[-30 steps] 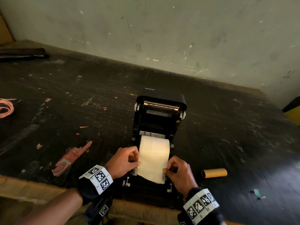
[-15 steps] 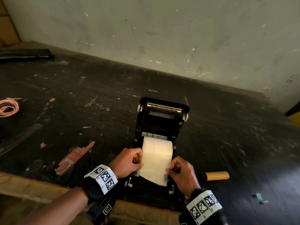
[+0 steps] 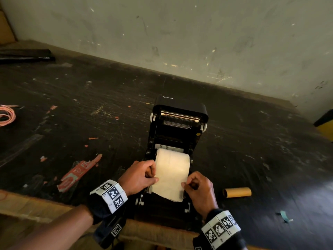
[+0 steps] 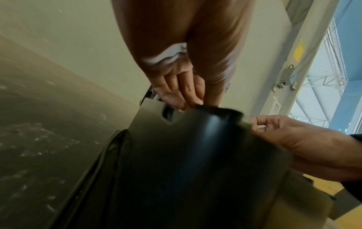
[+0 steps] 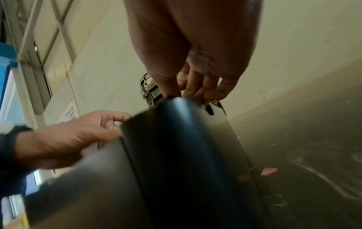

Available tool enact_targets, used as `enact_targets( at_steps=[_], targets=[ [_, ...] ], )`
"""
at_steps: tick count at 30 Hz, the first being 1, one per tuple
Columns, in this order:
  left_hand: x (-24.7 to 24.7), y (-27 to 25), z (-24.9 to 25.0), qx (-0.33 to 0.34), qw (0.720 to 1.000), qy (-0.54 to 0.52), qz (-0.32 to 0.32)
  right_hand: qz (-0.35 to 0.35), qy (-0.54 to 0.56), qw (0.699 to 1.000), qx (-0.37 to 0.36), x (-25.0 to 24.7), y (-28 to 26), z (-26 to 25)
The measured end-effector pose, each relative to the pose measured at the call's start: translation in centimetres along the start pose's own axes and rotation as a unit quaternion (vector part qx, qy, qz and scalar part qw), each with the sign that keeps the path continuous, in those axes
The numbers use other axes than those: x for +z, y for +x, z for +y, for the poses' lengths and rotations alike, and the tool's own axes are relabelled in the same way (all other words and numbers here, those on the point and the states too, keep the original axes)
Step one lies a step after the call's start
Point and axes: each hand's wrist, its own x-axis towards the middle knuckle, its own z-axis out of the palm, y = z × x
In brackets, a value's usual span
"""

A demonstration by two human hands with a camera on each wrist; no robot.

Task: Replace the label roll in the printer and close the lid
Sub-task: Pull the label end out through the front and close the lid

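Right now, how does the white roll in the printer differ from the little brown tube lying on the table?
The label roll is white, fat with paper and sits in the open printer, its loose end pinched by the left hand and right hand. The brown tube is a thin, bare cardboard core, lying untouched on the table to the printer's right. Both are cylinders.

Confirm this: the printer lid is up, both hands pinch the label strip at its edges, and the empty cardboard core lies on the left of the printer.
Wrong on one point: the empty cardboard core lies to the right of the printer, as the head view shows. The lid is up, and the left hand and right hand pinch the label strip at its edges.
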Motion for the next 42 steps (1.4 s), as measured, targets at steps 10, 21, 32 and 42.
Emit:
enact_targets(
  at_steps=[10,21,32,42],
  targets=[
    [-0.1,-0.3,-0.5,-0.004,1.000,0.008,-0.005,0.013,-0.010,1.000,-0.008,0.0,0.6,-1.1],
    [-0.4,-0.1,-0.4,-0.024,0.999,0.011,-0.045,-0.039,-0.082,0.996,-0.021,-0.3,0.7,-0.7],
    [-1.4,0.3,-0.6,-0.024,0.996,0.011,-0.084,-0.068,-0.058,0.995,-0.032,-0.5,0.8,-1.0],
    [-0.5,-0.5,-0.6,-0.020,0.999,-0.043,-0.013,-0.081,-0.051,0.994,-0.043,-0.5,0.5,-0.3]
  ],
)
